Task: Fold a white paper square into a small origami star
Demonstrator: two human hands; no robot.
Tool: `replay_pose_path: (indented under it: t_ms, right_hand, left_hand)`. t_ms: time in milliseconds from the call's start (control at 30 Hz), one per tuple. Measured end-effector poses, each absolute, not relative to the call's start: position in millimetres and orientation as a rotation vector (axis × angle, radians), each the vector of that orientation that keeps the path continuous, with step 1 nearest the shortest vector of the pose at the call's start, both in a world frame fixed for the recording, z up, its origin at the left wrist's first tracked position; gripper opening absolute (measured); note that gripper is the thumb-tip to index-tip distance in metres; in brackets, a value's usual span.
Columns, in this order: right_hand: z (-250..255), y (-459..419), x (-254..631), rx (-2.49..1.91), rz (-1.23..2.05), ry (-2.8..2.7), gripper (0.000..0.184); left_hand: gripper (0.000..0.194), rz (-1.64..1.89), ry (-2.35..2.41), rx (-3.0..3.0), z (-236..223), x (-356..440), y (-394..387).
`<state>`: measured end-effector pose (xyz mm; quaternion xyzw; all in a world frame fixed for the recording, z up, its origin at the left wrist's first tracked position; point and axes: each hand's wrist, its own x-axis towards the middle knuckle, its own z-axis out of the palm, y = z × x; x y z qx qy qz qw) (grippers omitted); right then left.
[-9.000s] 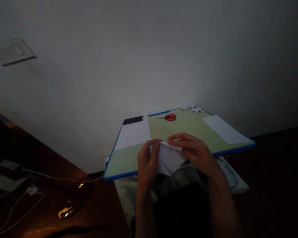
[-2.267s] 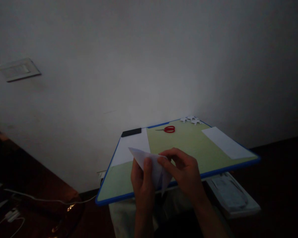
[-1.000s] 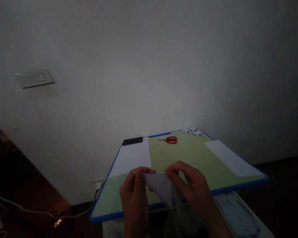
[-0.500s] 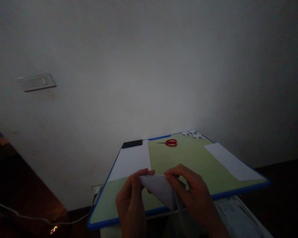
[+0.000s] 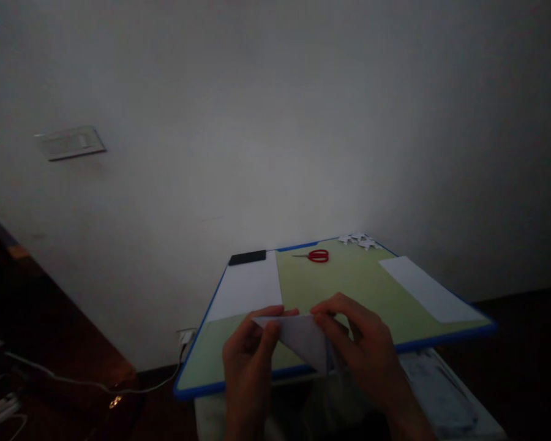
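Observation:
A folded sheet of white paper (image 5: 305, 343), triangular in outline with its point downward, is held up above the near edge of the board. My left hand (image 5: 251, 355) pinches its left corner, thumb in front and fingers behind. At the upper right of the paper, my right hand (image 5: 360, 343) grips the top edge between thumb and fingers. A loose flap hangs below the right hand, partly hidden by it. Red-handled scissors (image 5: 318, 256) lie beyond the hands, with their blades pointing left.
The green board (image 5: 349, 282) has a blue rim. On it rest a white sheet (image 5: 245, 285) at left, a dark flat phone-like object (image 5: 247, 258), a white paper strip (image 5: 431, 291) at right and several small folded white papers (image 5: 360, 240). A cable (image 5: 92, 386) runs at left.
My left thumb has moved right along the paper's front face. The paper's top edge now lies more level. The whole view has shifted slightly, with the board appearing higher.

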<state>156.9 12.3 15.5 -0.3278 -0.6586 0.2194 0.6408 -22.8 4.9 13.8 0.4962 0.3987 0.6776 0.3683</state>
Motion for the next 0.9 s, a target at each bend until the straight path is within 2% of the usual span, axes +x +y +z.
replay_pose_path:
  t_ms: [500,700,733,800,900]
  right_hand:
    - [14.5,1.9,160.3,-0.73,0.405,-1.524,0.009]
    - [13.4,1.3,165.0,-0.73,0.363,-1.54,0.008]
    - [13.4,1.2,166.9,-0.74,0.363,-1.553,0.008]
    - [13.5,0.3,171.0,-0.757,0.378,-1.6,0.008]
    - [13.4,-1.8,176.7,-0.749,0.415,-1.671,0.008]
  left_hand:
    - [0.038,1.852,0.893,1.21,10.4,-11.6,-4.6]
    - [0.027,1.894,0.975,1.32,15.0,-21.6,-12.2]
    - [0.028,1.87,1.0,1.377,16.2,-25.5,-14.2]
    - [0.011,1.809,1.056,1.565,18.6,-33.4,-18.4]
    - [0.009,1.68,1.147,1.725,21.1,-41.7,-22.7]
